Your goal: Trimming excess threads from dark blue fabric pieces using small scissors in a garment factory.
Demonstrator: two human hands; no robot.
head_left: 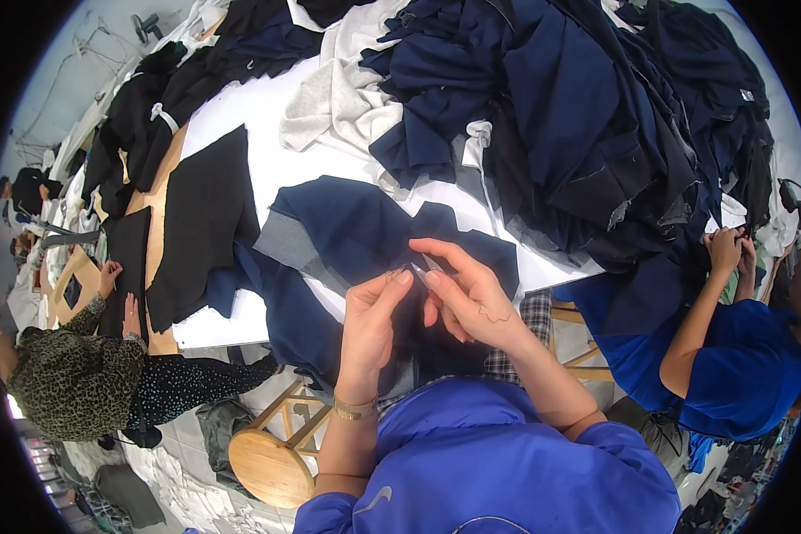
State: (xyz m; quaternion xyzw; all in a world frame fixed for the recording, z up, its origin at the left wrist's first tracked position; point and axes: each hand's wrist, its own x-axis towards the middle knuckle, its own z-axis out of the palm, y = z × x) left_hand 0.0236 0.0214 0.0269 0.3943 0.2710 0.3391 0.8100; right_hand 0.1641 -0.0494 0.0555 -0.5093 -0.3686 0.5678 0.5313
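Note:
My left hand is closed in a pinch, thumb against forefinger, and what sits in the pinch is too small to make out. Close beside it, my right hand grips a small pale pointed tool between thumb and forefinger; its exact kind is unclear. A thin dark line, perhaps loose thread, runs over the back of this hand. Under both hands lies navy cloth with a grey underside, draped from the white tabletop down to my lap.
A large heap of navy fabric covers the table's far right. Pale grey cloth and a black fabric panel lie further left. Co-workers sit on both sides, one in a patterned top, one in blue. A wooden stool stands at lower left.

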